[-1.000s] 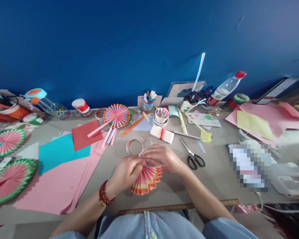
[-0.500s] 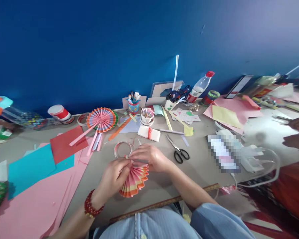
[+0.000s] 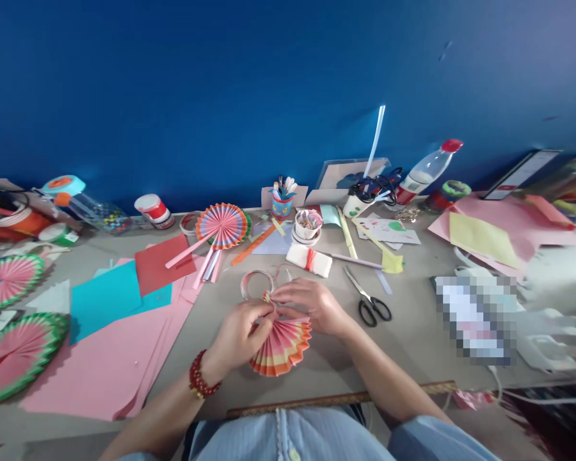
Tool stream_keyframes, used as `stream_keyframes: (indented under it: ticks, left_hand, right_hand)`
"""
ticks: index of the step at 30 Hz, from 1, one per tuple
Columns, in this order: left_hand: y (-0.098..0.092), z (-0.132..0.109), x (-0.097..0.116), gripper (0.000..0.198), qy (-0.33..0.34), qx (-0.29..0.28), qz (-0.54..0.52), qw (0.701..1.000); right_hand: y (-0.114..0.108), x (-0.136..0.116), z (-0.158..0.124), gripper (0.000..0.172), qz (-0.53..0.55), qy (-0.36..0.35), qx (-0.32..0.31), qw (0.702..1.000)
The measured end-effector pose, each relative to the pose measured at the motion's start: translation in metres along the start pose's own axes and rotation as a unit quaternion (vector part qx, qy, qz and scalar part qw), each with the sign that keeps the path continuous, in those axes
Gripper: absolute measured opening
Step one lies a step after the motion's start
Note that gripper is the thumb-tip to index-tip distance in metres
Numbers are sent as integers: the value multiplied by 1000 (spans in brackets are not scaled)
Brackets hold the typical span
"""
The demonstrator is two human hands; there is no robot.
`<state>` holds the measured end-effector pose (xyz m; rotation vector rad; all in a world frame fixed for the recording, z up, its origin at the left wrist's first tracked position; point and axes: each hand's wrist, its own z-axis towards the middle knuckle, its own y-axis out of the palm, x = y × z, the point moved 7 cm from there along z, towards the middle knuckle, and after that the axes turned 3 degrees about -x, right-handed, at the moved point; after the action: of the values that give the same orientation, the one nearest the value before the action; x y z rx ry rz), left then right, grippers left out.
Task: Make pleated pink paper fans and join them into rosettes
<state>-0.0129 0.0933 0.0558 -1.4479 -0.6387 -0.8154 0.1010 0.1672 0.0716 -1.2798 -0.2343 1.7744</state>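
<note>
A pleated paper fan [image 3: 283,349] in pink, yellow and orange spreads toward me over the table. My left hand [image 3: 240,333] is closed on its gathered middle. The fingers of my right hand [image 3: 317,304] meet the left fingertips at that same middle and press together there. A small folded end pokes out above the fingers. Thin red string runs near the fingertips; whether it goes round the fan I cannot make out. Just beyond my hands lies a tape roll [image 3: 243,286]. Black-handled scissors [image 3: 374,310] rest open to the right.
Behind are a white bundle tied with red string [image 3: 295,256], a paper bowl [image 3: 308,221], finished paper fans [image 3: 223,225] and a bottle [image 3: 429,169]. Coloured paper sheets [image 3: 105,371] cover the left side. A phone [image 3: 473,320] with white cables lies right.
The view has swung left, so the things appear further right and green-edged fans show at the left. Both hands stay at the fan's middle, their fingers shifted only slightly.
</note>
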Motion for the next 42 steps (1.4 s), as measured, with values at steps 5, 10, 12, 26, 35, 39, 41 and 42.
stream_keyframes:
  ticks: [5, 10, 12, 26, 35, 39, 41, 42]
  left_hand:
    - [-1, -1, -3, 25, -9, 2, -5, 1000]
    - [-1, -1, -2, 26, -6, -9, 2, 1000]
    - [-1, -1, 0, 27, -4, -13, 6, 1000]
    - [-6, -2, 15, 28, 38, 8, 84, 996]
    - [-4, -2, 16, 19, 73, -1, 134, 988]
    - [-3, -2, 18, 18, 88, 2, 162, 983]
    - [-4, -3, 20, 16, 95, 9, 175, 980]
    - [-5, -3, 20, 15, 97, 13, 182, 978]
  right_hand:
    - [-4, -4, -1, 7, 1, 1, 20, 1000]
    - [0, -8, 1, 8, -9, -18, -7, 1000]
    - [1, -9, 2, 9, -5, -16, -7, 1000]
    - [4, 7, -3, 7, 138, 112, -5, 984]
    - [-4, -1, 7, 9, 153, 96, -93, 979]
    - [-5, -3, 10, 7, 133, 119, -81, 980]
    - [-4, -4, 9, 9, 109, 137, -69, 982]
    - [-3, -5, 8, 11, 102, 142, -65, 982]
